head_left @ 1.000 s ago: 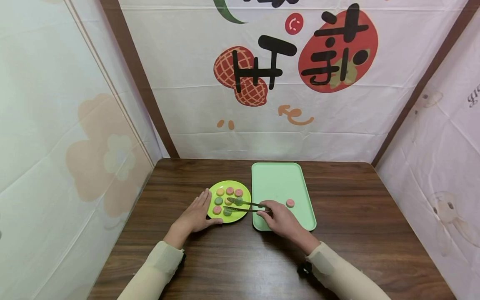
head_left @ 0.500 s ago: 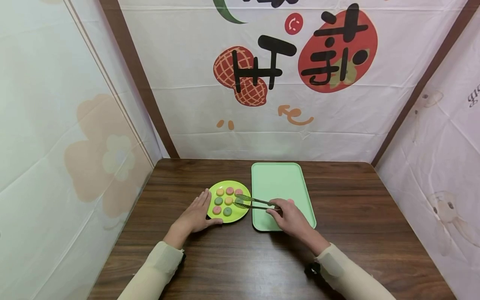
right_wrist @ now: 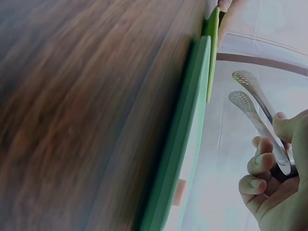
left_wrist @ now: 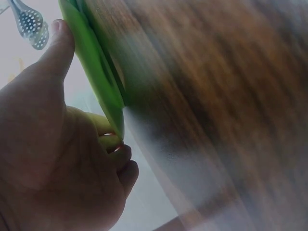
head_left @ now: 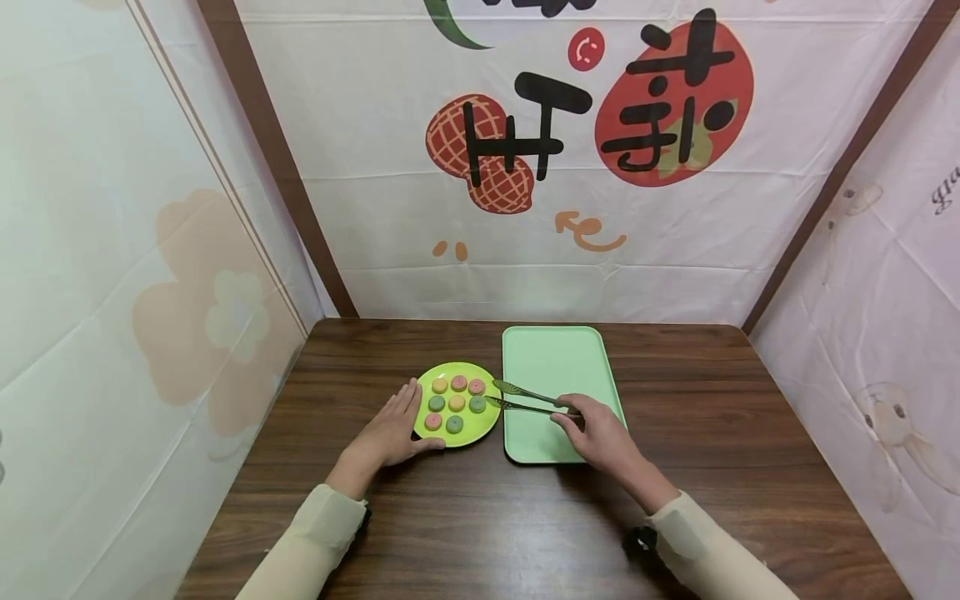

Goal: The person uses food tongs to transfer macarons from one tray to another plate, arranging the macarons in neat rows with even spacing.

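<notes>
My left hand (head_left: 386,427) lies along the left rim of the yellow-green plate (head_left: 480,429), fingers straight and thumb at the near rim. In the left wrist view the thumb and fingertips meet the plate's edge. Several small round macaron-like pieces in pink, yellow and green sit on the plate, among them a green piece (head_left: 477,404) near its right side. Over the mint tray (head_left: 555,354), my right hand (head_left: 600,432) grips metal tongs (head_left: 528,400). Their perforated tips are spread near the plate's right rim, with nothing between them in the right wrist view.
A pink piece (right_wrist: 179,192) lies on the tray, seen in the right wrist view and hidden behind my right hand in the head view. Plate and tray stand side by side on the brown wooden table (head_left: 465,525). Printed fabric walls (head_left: 420,292) border it.
My right hand and the tongs have moved right, from above the plate's pieces to over the tray. The pink piece on the tray has become hidden from the head view. My left hand stays put.
</notes>
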The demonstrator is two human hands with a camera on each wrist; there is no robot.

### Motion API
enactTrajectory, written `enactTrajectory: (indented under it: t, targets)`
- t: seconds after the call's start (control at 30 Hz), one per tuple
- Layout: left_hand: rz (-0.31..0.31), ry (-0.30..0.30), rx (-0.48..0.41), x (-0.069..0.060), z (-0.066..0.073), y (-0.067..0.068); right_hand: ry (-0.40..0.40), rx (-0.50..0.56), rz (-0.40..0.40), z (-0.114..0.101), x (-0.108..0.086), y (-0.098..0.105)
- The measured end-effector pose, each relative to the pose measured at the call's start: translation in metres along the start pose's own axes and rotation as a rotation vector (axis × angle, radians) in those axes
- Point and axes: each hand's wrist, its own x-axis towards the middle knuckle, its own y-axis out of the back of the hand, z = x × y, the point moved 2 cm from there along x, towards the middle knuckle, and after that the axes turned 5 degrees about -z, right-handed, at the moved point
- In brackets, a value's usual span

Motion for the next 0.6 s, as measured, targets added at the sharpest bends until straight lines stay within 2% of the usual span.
enactTrajectory:
  t: [0.6]
  targets:
    - [0.004,-0.019,-0.009,0.000,0.000,0.001,-0.013,-0.034,0.066,0.014,-0.016,0.023]
